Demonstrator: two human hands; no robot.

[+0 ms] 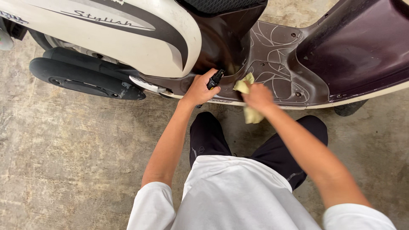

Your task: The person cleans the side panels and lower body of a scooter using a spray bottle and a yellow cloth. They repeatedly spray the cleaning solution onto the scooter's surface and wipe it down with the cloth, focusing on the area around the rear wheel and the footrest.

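2 hands work at the scooter's dark footboard (277, 64). Left hand (199, 89) is wrapped around a small black spray bottle (215, 79), likely light, rigid and slick, best gripped mid-body. Right hand (257, 96) bunches a soft, limp yellow cloth (246, 87) against the footboard edge.

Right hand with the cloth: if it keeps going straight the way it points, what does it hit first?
The right hand points up-left with the yellow cloth. Straight on, it would likely meet the dark brown panel under the seat, just past the footboard; depth is unclear.
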